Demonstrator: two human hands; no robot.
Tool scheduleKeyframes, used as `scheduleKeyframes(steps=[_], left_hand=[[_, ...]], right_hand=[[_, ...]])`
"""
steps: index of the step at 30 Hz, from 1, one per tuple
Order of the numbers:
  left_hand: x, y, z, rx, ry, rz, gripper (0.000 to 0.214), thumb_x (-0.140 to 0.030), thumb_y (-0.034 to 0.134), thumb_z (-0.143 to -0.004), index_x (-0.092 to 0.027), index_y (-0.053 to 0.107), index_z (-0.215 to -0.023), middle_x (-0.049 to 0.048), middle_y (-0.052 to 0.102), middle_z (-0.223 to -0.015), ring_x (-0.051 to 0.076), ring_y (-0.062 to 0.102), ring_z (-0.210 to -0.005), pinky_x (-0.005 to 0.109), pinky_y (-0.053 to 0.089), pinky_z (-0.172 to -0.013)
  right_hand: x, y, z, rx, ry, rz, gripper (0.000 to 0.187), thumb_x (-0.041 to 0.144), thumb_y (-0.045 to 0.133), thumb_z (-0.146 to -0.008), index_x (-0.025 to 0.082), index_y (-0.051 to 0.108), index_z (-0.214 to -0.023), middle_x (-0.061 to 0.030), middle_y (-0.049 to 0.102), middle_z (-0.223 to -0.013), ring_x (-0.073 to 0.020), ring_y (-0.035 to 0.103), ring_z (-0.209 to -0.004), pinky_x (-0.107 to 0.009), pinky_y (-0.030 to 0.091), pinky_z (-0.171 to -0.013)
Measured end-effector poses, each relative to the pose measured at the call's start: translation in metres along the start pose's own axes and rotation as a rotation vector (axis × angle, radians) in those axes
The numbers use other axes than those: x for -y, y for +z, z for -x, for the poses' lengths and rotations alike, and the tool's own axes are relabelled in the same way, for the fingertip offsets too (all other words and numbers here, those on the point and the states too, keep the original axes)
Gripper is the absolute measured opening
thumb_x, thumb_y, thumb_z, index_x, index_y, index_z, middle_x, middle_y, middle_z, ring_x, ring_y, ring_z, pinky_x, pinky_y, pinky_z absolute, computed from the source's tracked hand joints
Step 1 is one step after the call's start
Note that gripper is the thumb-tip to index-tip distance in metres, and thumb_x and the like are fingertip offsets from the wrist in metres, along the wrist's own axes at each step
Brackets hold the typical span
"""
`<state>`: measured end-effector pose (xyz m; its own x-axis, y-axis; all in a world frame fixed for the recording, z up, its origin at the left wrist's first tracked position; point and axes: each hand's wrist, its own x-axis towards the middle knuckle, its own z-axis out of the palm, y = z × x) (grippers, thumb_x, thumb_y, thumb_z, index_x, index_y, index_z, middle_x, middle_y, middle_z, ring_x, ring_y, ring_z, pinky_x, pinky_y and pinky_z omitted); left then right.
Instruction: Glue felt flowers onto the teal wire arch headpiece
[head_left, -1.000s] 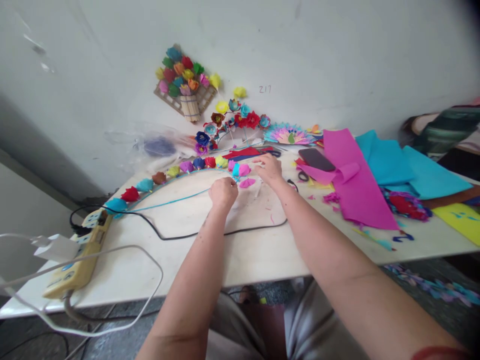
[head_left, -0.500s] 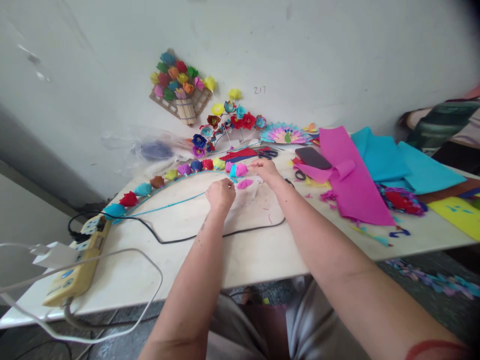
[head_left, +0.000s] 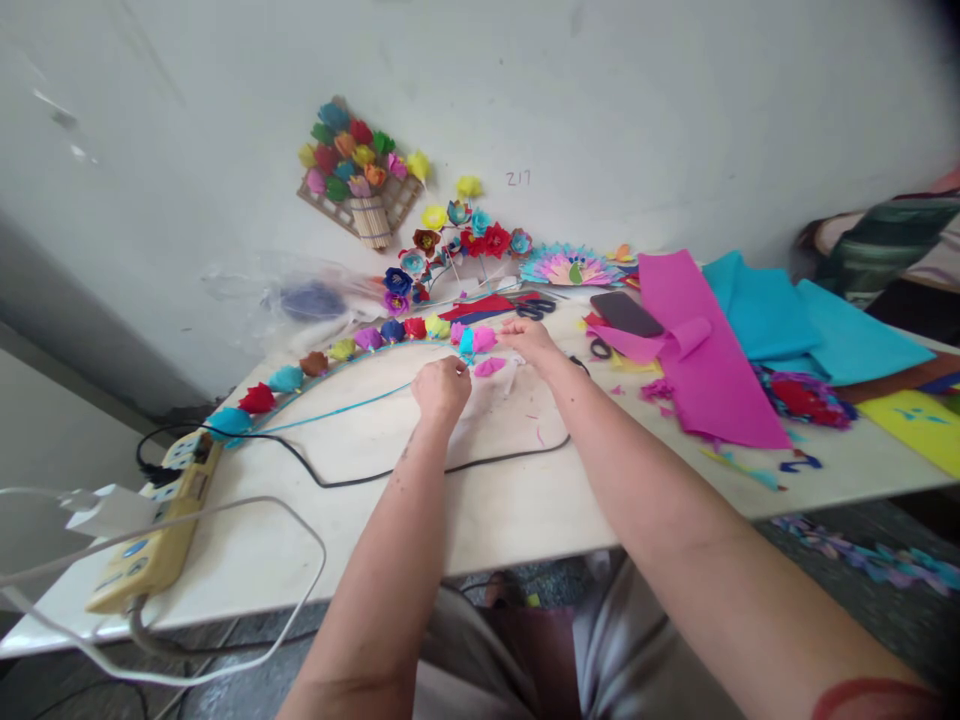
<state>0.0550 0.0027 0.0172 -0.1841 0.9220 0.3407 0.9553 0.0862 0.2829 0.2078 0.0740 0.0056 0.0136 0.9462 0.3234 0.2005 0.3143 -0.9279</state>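
While the blue string (head_left: 337, 408) is held in the left hand (head_left: 442, 388), a small blue and pink flower (head_left: 469, 342) is seen between the two hands. It is found at one o'clock from the left hand and nine o'clock from the right hand (head_left: 501, 338). The left fingers are curled up tight, with the string going in under them. The right fingers are bunched together, and their tips are set right by a pink petal of the flower; whether the petal is pinched or only touched cannot be told. A loose pink piece (head_left: 490, 368) is laid just under the flower, at two o'clock from the left hand.

From the spot between the hands, a curved row of bright flowers (head_left: 367, 340) is spread between half past eight and ten o'clock on the white table (head_left: 510, 515). A bunch of flowers (head_left: 345, 150) is put up on the wall at eleven o'clock. Scissors (head_left: 535, 308) are placed between one and two o'clock. A dark phone (head_left: 626, 314) is laid between two and three, by a big pink sheet (head_left: 720, 370) at three o'clock. A black cord (head_left: 326, 485) is bent across the table below, and a yellow power strip (head_left: 146, 570) is seen at eight o'clock.
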Motion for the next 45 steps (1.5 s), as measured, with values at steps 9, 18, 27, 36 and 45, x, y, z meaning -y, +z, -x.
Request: scheduleKeyframes(steps=[9, 18, 27, 36, 45], left_hand=[[-0.0006, -0.0006, -0.0003, 0.024, -0.016, 0.012, 0.024, -0.034, 0.046, -0.071, -0.029, 0.065, -0.085, 0.0028, 0.067, -0.081, 0.018, 0.057, -0.083, 0.028, 0.041, -0.07], [-0.0003, 0.0003, -0.0012, 0.036, -0.022, 0.021, 0.024, -0.034, 0.047, -0.071, -0.029, 0.065, -0.086, 0.0025, 0.067, -0.081, 0.017, 0.057, -0.082, 0.028, 0.04, -0.071], [0.0004, 0.0009, -0.0011, 0.03, -0.004, 0.027, 0.024, -0.033, 0.046, -0.07, -0.029, 0.065, -0.085, 0.0025, 0.066, -0.079, 0.017, 0.057, -0.081, 0.028, 0.041, -0.07], [-0.0012, -0.0007, -0.0006, 0.037, -0.011, 0.033, 0.024, -0.033, 0.047, -0.07, -0.029, 0.065, -0.085, 0.0023, 0.067, -0.079, 0.017, 0.057, -0.081, 0.028, 0.041, -0.07], [-0.0004, 0.0007, -0.0015, 0.041, -0.009, 0.034, 0.024, -0.035, 0.047, -0.071, -0.029, 0.065, -0.085, 0.0026, 0.067, -0.079, 0.018, 0.057, -0.082, 0.029, 0.041, -0.071]], right_hand=[[0.0068, 0.001, 0.0041, -0.005, -0.019, -0.029, 0.009, 0.021, 0.057, -0.057, 0.014, 0.055, -0.051, -0.0035, 0.061, -0.078, -0.016, 0.055, -0.083, -0.026, 0.039, -0.075], [0.0038, 0.0002, 0.0023, -0.025, 0.019, 0.003, 0.008, 0.02, 0.056, -0.058, 0.014, 0.056, -0.053, -0.0061, 0.062, -0.09, -0.015, 0.056, -0.079, -0.026, 0.04, -0.072], [0.0013, 0.0004, 0.0007, -0.034, 0.04, -0.006, 0.009, 0.022, 0.056, -0.057, 0.013, 0.057, -0.055, -0.008, 0.059, -0.099, -0.0149, 0.055, -0.077, -0.027, 0.04, -0.071], [0.0043, 0.0007, 0.0019, -0.008, 0.064, -0.104, 0.015, 0.024, 0.056, -0.053, 0.014, 0.063, -0.061, -0.0038, 0.062, -0.082, -0.0157, 0.055, -0.077, -0.028, 0.041, -0.072], [-0.0017, -0.0002, -0.0011, -0.031, 0.048, -0.105, 0.015, 0.025, 0.056, -0.054, 0.015, 0.064, -0.062, -0.0033, 0.062, -0.086, -0.0156, 0.056, -0.078, -0.027, 0.041, -0.071]])
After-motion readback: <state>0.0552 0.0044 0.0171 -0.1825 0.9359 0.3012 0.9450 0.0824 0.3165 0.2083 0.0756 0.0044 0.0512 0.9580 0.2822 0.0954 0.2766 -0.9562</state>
